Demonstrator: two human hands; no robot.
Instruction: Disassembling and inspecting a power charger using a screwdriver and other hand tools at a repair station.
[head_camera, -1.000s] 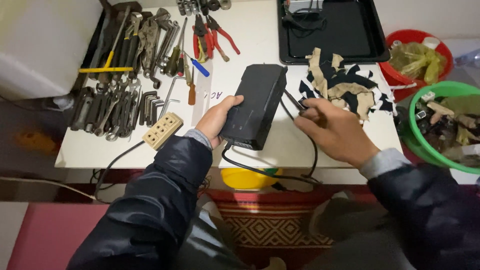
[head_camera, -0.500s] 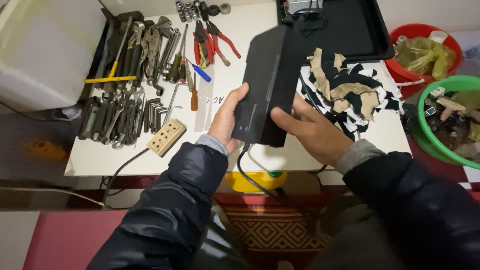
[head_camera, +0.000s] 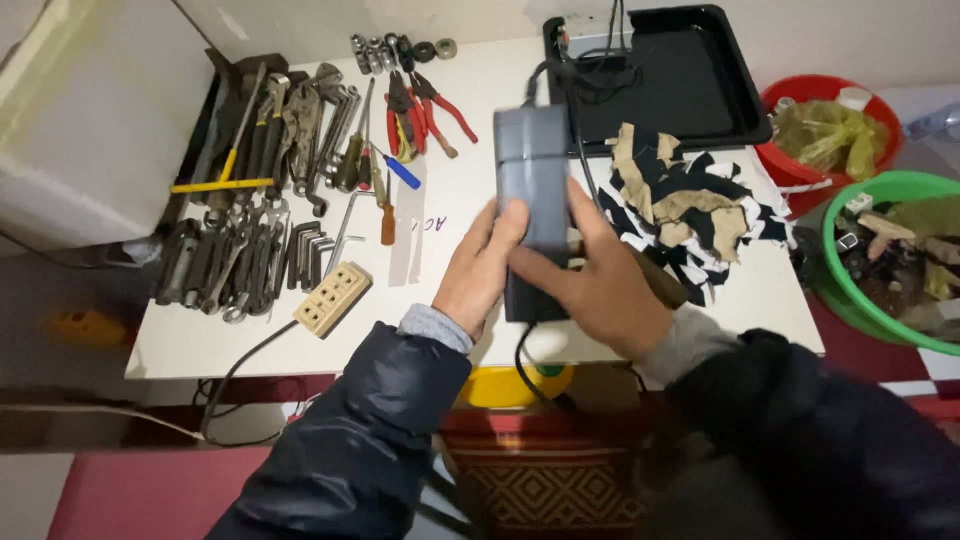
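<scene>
While upright between them, the dark box (head_camera: 533, 175) is gripped by left hand (head_camera: 478, 268) and right hand (head_camera: 592, 285).

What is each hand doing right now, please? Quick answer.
Left hand: closed on the left edge of the dark grey box.
Right hand: closed on the same box, gripping it from the right.

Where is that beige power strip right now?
The power strip lies on the white table, left of the left hand and just right of the row of wrenches.
</scene>
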